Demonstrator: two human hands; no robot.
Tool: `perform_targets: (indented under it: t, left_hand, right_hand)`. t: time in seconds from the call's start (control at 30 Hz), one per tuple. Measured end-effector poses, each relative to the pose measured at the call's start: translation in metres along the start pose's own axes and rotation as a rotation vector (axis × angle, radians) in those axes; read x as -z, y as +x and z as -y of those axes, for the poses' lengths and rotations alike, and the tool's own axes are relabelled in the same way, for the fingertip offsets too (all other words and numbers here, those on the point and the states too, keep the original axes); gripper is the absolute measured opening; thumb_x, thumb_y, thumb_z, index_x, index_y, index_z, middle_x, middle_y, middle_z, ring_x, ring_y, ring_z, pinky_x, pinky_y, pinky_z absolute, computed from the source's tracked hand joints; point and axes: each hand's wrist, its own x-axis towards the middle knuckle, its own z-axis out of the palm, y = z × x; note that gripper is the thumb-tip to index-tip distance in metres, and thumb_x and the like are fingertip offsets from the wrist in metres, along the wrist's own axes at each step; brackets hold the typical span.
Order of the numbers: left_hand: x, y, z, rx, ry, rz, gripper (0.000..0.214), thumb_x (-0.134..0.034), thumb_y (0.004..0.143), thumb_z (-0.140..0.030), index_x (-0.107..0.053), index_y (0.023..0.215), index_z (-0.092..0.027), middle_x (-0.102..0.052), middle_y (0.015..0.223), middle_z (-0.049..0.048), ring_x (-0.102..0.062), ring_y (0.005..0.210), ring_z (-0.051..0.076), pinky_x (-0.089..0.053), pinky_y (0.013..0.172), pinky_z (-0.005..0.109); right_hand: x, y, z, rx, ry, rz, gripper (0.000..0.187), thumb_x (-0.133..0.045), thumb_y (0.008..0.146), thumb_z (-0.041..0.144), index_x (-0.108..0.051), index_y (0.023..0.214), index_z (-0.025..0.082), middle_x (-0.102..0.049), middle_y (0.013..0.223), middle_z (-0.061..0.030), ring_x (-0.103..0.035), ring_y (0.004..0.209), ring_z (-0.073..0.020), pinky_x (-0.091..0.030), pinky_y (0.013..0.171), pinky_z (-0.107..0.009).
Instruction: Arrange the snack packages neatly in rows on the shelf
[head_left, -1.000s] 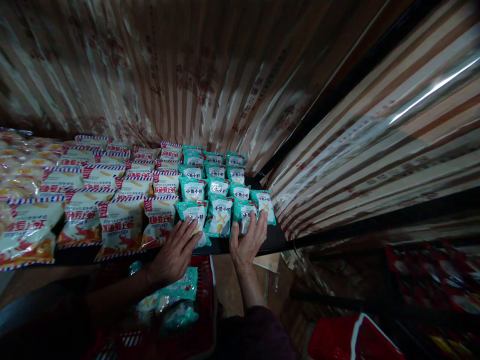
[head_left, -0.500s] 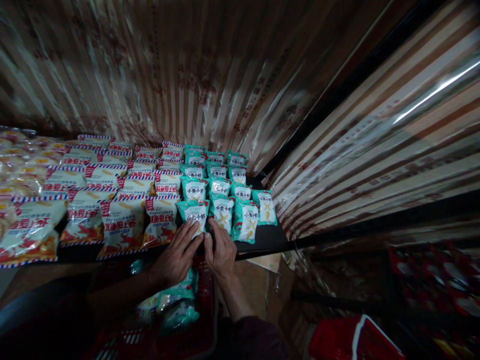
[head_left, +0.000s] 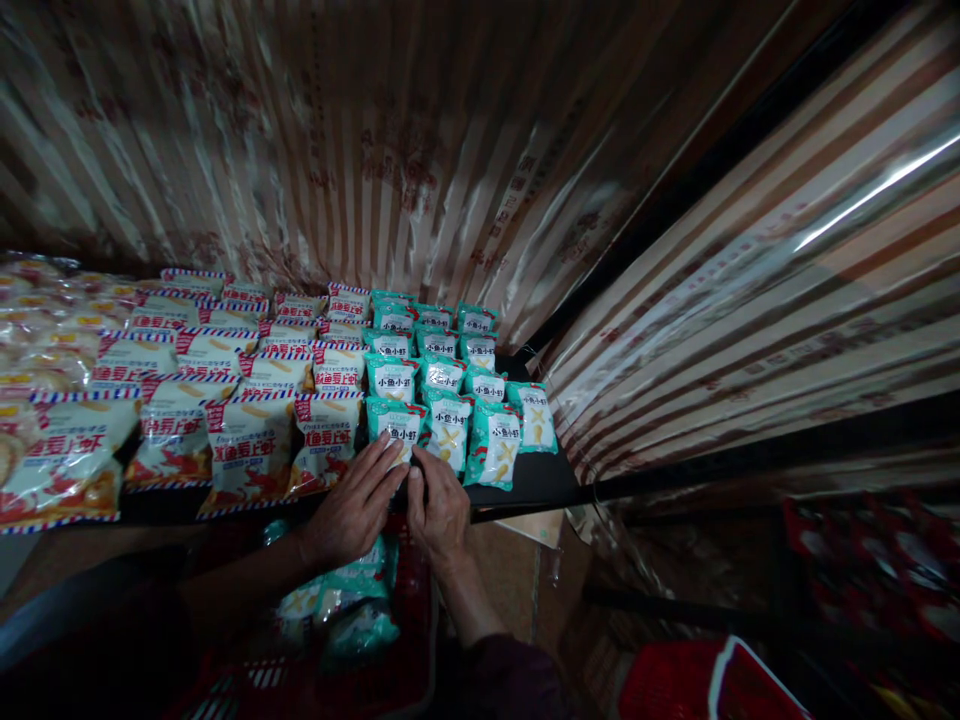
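Note:
A row of green-and-white snack bags [head_left: 493,446] stands at the right end of a black shelf, with more rows behind. My left hand [head_left: 354,508] lies with outstretched fingers over the lower front of the leftmost green snack bag [head_left: 395,421] in the front row. Beside it, at that bag's lower right corner, my right hand [head_left: 440,508] has its thumb and index finger apart and its other fingers bent. Both hands touch the bag; its lower part is hidden under them.
White-and-red snack bags [head_left: 251,445] fill the shelf [head_left: 536,482] to the left. Below is a red basket [head_left: 420,640] holding more green bags [head_left: 360,632]. Striped plastic-covered sheeting [head_left: 420,170] rises behind and at the right. Another red basket [head_left: 667,680] stands lower right.
The leftmost front green bag has shifted slightly right and stands straighter, closer to its neighbour. Both hands stay at it, with only small finger movement.

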Motion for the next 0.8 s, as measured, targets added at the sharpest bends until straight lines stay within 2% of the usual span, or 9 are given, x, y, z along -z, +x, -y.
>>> perform_targets:
  t: [0.1,0.2,0.4,0.57,0.7,0.8]
  left_hand:
    - [0.001,0.000,-0.001,0.009,0.007,0.004,0.061,-0.036,0.089,-0.004,-0.022,0.149,-0.010,-0.025,0.153,0.0192,-0.013,0.144,0.034,-0.035,0.109,0.056]
    - [0.002,0.001,-0.001,0.012,0.019,0.014,0.061,-0.036,0.089,-0.004,-0.021,0.148,-0.008,-0.023,0.154,0.0207,-0.014,0.144,0.035,-0.035,0.109,0.055]
    - [-0.002,0.000,0.001,0.010,0.041,0.023,0.063,-0.035,0.088,-0.004,-0.018,0.149,-0.007,-0.021,0.154,0.0201,-0.012,0.144,0.034,-0.035,0.109,0.055]
    - [-0.005,-0.002,0.001,0.014,0.067,0.030,0.065,-0.036,0.088,-0.004,-0.017,0.150,-0.009,-0.022,0.154,0.0197,-0.013,0.144,0.035,-0.035,0.108,0.056]
    - [-0.005,-0.003,0.000,0.025,0.070,0.035,0.066,-0.038,0.088,-0.005,-0.017,0.151,-0.013,-0.018,0.156,0.0175,-0.013,0.143,0.036,-0.034,0.108,0.058]
    - [-0.006,-0.004,0.000,0.022,0.071,0.039,0.067,-0.038,0.088,-0.005,-0.018,0.151,-0.013,-0.017,0.156,0.0173,-0.013,0.143,0.037,-0.032,0.108,0.058]
  right_hand:
    - [-0.001,0.000,0.002,-0.020,-0.008,-0.004,0.030,-0.042,0.095,0.021,-0.061,0.117,0.015,-0.068,0.102,-0.0105,-0.063,0.097,-0.0186,-0.054,0.086,-0.035]
    - [-0.001,0.000,0.003,-0.032,-0.032,-0.017,0.033,-0.041,0.095,0.022,-0.059,0.122,0.016,-0.064,0.111,-0.0123,-0.059,0.106,-0.0203,-0.053,0.090,-0.038]
    - [-0.004,0.000,0.003,0.034,-0.048,0.016,0.033,-0.042,0.095,0.020,-0.058,0.124,0.016,-0.064,0.115,-0.0115,-0.059,0.108,-0.0201,-0.052,0.093,-0.037]
    - [-0.001,0.002,-0.001,0.049,-0.037,-0.009,0.033,-0.043,0.093,0.018,-0.058,0.123,0.017,-0.064,0.116,-0.0118,-0.058,0.111,-0.0203,-0.050,0.094,-0.039]
    - [0.006,0.005,-0.012,0.026,-0.150,-0.075,0.035,-0.045,0.092,0.017,-0.057,0.124,0.018,-0.056,0.132,-0.0126,-0.045,0.129,-0.0252,-0.042,0.101,-0.047]
    - [0.009,0.007,-0.023,0.000,-0.248,-0.075,0.037,-0.044,0.092,0.018,-0.055,0.128,0.017,-0.053,0.137,-0.0120,-0.033,0.137,-0.0283,-0.033,0.106,-0.053]
